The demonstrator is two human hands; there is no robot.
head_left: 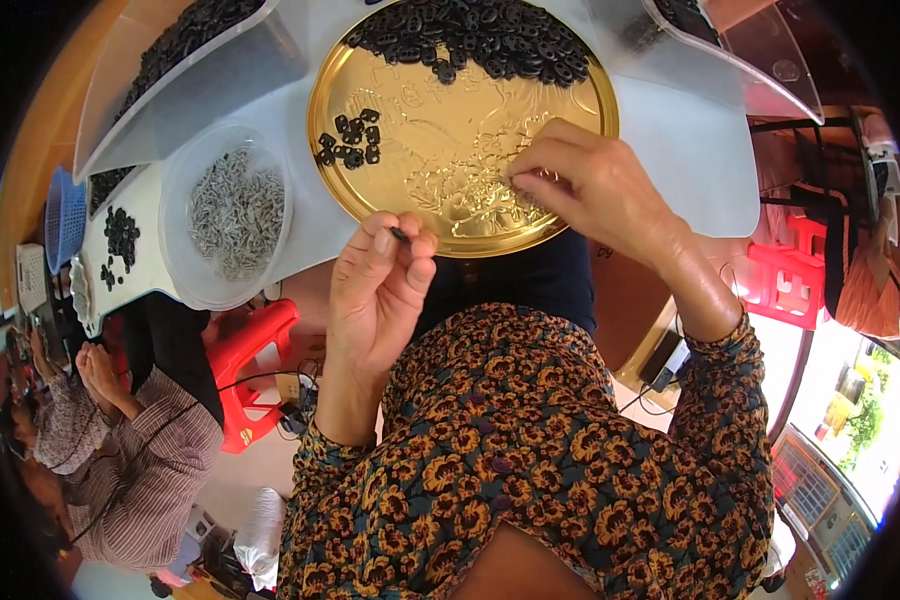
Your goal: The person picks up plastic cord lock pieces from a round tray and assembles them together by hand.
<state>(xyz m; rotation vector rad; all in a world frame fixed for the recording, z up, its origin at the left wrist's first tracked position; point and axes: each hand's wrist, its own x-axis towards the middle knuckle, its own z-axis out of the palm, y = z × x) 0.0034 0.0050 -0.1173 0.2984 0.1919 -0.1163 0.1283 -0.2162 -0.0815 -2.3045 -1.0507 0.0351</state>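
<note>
The left hand [375, 285] pinched a black piece [399, 234], its long axis slanting down to the right, by the tray's [500, 246] near rim, while the right hand [605, 180] curled at gold bits [450, 190], its grip unclear.

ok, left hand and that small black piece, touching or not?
Touching. The head view shows the left hand with the small black piece pinched between thumb and fingertips, no gap.

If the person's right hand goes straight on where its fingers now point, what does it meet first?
Probably small shiny pieces on the gold tray; the right hand may already touch them; depth is unclear.
</note>
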